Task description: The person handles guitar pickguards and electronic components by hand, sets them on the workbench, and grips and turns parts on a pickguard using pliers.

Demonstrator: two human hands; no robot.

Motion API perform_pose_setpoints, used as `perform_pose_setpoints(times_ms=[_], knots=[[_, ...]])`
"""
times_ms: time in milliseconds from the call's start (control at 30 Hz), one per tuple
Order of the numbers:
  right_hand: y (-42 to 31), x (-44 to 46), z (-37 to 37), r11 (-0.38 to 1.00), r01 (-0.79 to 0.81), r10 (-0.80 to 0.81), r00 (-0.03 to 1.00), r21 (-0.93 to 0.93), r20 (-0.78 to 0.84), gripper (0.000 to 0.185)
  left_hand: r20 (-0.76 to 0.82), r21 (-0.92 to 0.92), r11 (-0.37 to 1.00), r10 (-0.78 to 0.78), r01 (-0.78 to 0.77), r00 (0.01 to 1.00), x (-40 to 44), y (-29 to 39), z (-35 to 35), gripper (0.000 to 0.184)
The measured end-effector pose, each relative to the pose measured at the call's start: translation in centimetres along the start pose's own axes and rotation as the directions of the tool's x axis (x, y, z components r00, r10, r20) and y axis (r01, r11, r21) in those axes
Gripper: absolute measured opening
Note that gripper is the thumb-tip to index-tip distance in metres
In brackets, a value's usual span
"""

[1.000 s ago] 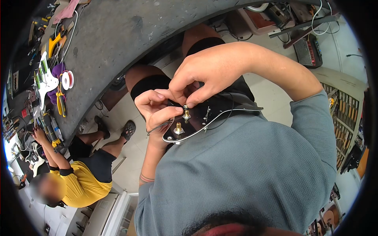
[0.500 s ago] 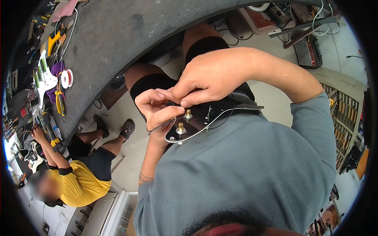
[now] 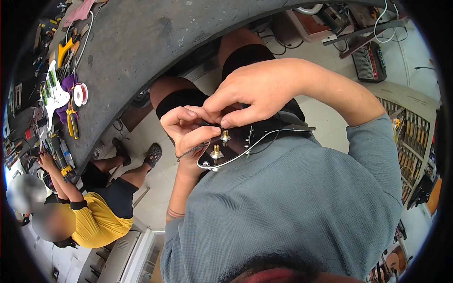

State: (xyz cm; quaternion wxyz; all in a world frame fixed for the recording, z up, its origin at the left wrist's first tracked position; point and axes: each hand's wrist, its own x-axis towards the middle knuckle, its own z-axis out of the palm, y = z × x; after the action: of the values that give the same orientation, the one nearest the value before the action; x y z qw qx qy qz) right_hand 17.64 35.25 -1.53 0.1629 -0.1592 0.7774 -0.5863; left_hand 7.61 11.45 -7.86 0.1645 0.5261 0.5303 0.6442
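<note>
A dark plate with a pale edge (image 3: 231, 151) lies tilted against the grey shirt, above the lap. Two brass threaded posts stand up from it, a nearer one (image 3: 216, 150) and a farther one (image 3: 225, 135). My left hand (image 3: 188, 131) is closed around the plate's left end, its thumb tip beside the farther post. A thin dark cable (image 3: 188, 152) loops out by that hand. My right hand (image 3: 255, 96) is bent over the plate's far side, fingers curled in against the left fingertips. Whatever its fingers grip there is hidden.
A dark curved workbench (image 3: 127, 42) spans the far side. On its left are a white plate (image 3: 56, 96), a wire spool (image 3: 80, 94), yellow-handled pliers (image 3: 72, 123) and other tools. A person in yellow (image 3: 106, 219) works at lower left. An amplifier (image 3: 369, 61) stands at upper right.
My right hand has drawn back from the farther brass post, and its thumb has shifted slightly. That post's top is now uncovered. My left hand keeps nearly the same place.
</note>
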Motion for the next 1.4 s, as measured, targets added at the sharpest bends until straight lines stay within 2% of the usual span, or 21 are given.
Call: perform_pose_setpoints(times_ms=[133,167,267,333,367,400,433,567,600,700,800,833,933,967,1067,1133,1200,1333,1400], knots=[[0.4,0.0,0.2,0.999,-0.051,0.05,0.997,-0.016,-0.063,0.027,0.04,0.102,0.995,-0.022,0.018,0.999,2.0,1.0,0.0,0.045],[0.9,-0.1,0.1,0.998,-0.059,0.056,0.994,-0.034,-0.09,0.029,0.023,0.092,0.993,-0.073,0.07,0.997,2.1,0.4,-0.2,0.046],[3.0,-1.0,-0.6,0.991,-0.077,0.101,0.964,0.108,-0.245,0.027,0.038,-0.036,0.967,-0.249,0.251,0.968,3.4,0.1,0.1,0.05],[4.5,-2.1,-0.6,0.938,-0.005,0.122,0.94,0.345,-0.318,0.028,0.06,-0.046,0.98,-0.193,0.196,0.979,4.0,-2.0,0.3,0.057],[5.6,-2.7,-0.4,0.926,0.037,0.108,0.928,0.377,-0.357,0.028,0.084,-0.004,0.981,-0.195,0.196,0.977,4.7,-2.3,0.4,0.058],[6.4,-3.1,0.0,0.904,0.064,0.122,0.909,0.423,-0.398,0.029,0.026,-0.069,0.966,-0.247,0.249,0.969,5.6,-2.3,1.2,0.051],[7.1,-3.5,0.3,0.88,0.095,0.135,0.889,0.466,-0.437,0.032,0.044,-0.067,0.966,-0.248,0.251,0.968,6.3,-2.5,1.4,0.051],[8.5,-4.8,1.2,0.792,0.113,0.31,0.773,0.6,-0.554,0.046,0.112,0.017,0.953,-0.303,0.303,0.946,8.6,-3.0,2.1,0.05],[8.7,-4.9,1.4,0.809,0.121,0.323,0.725,0.575,-0.608,0.045,0.127,0.012,0.951,-0.307,0.308,0.943,9.1,-3.3,2.3,0.051],[10.4,-5.5,1.3,0.802,0.152,0.334,0.688,0.577,-0.644,0.043,0.138,0.012,0.943,-0.33,0.332,0.934,10.3,-3.6,2.9,0.05],[9.9,-6.1,1.7,0.75,0.098,0.468,0.62,0.654,-0.63,0.044,0.038,-0.071,0.942,-0.326,0.328,0.944,10.6,-3.8,4.1,0.047],[10.3,-6.2,1.8,0.819,0.087,0.401,0.619,0.567,-0.675,0.045,-0.039,-0.129,0.932,-0.346,0.339,0.937,10.2,-4.0,4.8,0.04],[11.0,-6.3,2.2,0.875,0.032,0.373,0.591,0.483,-0.715,0.046,-0.004,0.167,0.979,-0.12,0.119,0.993,9.5,-5.1,5.2,0.042],[11.4,-6.4,2.3,0.859,0.081,0.364,0.596,0.505,-0.715,0.046,-0.03,0.184,0.977,-0.104,0.108,0.994,9.3,-5.1,5.5,0.033],[11.9,-6.5,2.6,0.795,0.208,0.349,0.612,0.57,-0.71,0.044,-0.069,0.323,0.945,-0.033,0.053,0.997,8.8,-5.0,6.2,0.026],[11.1,-6.5,2.7,0.744,0.267,0.352,0.623,0.613,-0.699,0.042,-0.113,0.272,0.956,-0.085,0.113,0.99,8.7,-5.0,6.7,0.022],[10.6,-6.1,2.7,0.791,0.226,0.358,0.582,0.568,-0.73,0.041,-0.147,0.243,0.963,-0.079,0.114,0.986,8.8,-5.0,7.0,0.023],[7.0,-4.9,2.9,0.894,0.106,0.337,0.479,0.435,-0.81,0.041,-0.146,0.303,0.953,0.047,-0.001,0.988,10.0,-3.6,6.6,0.027],[6.5,-5.3,2.8,0.798,0.356,0.254,0.532,0.486,-0.808,0.043,-0.156,0.276,0.957,0.14,-0.093,0.978,10.7,-2.6,6.6,0.029]])
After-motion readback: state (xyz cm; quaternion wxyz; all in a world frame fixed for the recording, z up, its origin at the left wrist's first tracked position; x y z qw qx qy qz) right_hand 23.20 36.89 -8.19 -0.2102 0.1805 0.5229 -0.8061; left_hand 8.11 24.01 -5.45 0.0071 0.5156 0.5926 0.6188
